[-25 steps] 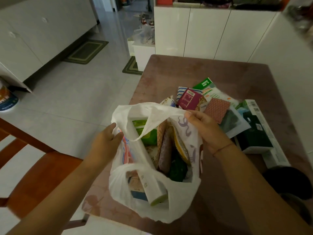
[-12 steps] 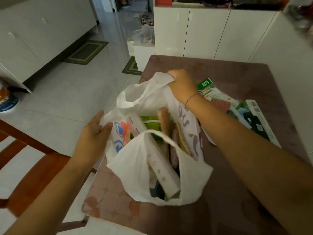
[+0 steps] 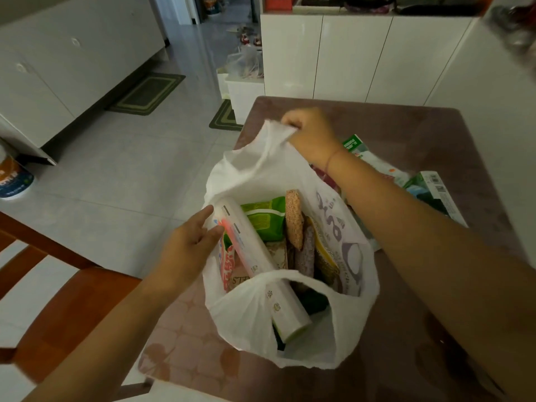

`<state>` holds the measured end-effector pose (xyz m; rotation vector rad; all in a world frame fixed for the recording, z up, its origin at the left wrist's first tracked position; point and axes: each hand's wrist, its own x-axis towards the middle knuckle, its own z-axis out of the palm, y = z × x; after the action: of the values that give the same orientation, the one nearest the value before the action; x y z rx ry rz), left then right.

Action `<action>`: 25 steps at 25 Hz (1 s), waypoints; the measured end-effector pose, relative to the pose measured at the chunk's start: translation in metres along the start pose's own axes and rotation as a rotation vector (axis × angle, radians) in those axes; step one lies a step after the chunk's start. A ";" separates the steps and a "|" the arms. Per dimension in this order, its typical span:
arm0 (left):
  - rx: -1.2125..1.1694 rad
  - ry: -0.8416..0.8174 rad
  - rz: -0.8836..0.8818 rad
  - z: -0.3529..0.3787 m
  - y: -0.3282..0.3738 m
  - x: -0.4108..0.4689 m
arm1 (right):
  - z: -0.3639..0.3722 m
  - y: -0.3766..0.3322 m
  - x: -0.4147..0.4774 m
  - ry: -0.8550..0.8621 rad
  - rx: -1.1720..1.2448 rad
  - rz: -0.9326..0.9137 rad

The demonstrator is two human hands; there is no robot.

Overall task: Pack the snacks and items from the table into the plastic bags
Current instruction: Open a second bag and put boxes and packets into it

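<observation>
A white plastic bag (image 3: 249,317) stands open on the brown table (image 3: 406,132). My right hand (image 3: 311,132) is shut on the bag's far handle and holds it up above the table. Fingers apart, my left hand (image 3: 193,242) presses against the bag's left side. Inside the bag stand a long white box (image 3: 252,250), a green packet (image 3: 265,217), a brown textured snack (image 3: 294,219) and several other packets. More snacks lie on the table behind my right arm: a green-and-white packet (image 3: 355,145) and a green box (image 3: 435,190).
An orange wooden chair (image 3: 66,303) stands left of the table. White cabinets (image 3: 348,53) run along the back and the left. Green mats (image 3: 148,92) lie on the tiled floor, and a white bin (image 3: 243,91) sits by the table's far left corner.
My right hand went from the bag's near rim to its far handle and lifted it. My left hand slid along the bag's left side. The bag's mouth opened wider.
</observation>
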<state>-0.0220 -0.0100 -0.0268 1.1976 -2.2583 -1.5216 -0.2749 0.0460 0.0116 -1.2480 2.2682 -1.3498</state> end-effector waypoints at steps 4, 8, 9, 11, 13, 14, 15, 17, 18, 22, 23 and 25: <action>0.040 0.010 -0.020 0.004 0.001 0.004 | -0.004 -0.007 0.039 0.107 0.054 0.263; 0.053 0.037 -0.064 0.005 -0.001 0.006 | -0.013 0.000 0.003 -0.279 -0.095 0.355; 0.037 0.038 -0.072 0.006 -0.001 0.006 | -0.019 0.002 -0.018 -0.318 -0.151 0.356; 0.021 0.044 -0.068 0.009 0.001 0.007 | -0.019 0.011 -0.069 -0.275 -0.325 0.387; 0.000 0.068 -0.085 0.011 0.003 0.006 | -0.002 0.030 -0.115 -0.156 -0.392 0.432; -0.014 0.077 -0.104 0.013 0.004 0.005 | 0.007 0.040 -0.131 -0.068 -0.318 0.433; -0.027 0.091 -0.125 0.014 0.005 0.004 | 0.013 0.045 -0.143 0.006 -0.169 0.439; -0.060 0.111 -0.153 0.015 0.007 0.002 | 0.013 0.048 -0.161 0.072 0.122 0.440; -0.090 0.103 -0.157 0.017 0.008 0.000 | 0.005 0.049 -0.171 0.070 0.215 0.452; -0.233 0.042 -0.177 0.025 0.016 -0.009 | -0.054 0.073 -0.228 0.291 -0.124 0.500; -0.246 0.049 -0.174 0.027 0.016 -0.010 | -0.071 0.086 -0.245 0.241 -0.370 0.572; -0.248 0.069 -0.166 0.030 0.016 -0.011 | -0.092 0.110 -0.285 -0.011 -0.716 0.831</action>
<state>-0.0392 0.0214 -0.0243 1.3652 -1.8998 -1.7290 -0.2128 0.3425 -0.0887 -0.2824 2.8457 -0.2413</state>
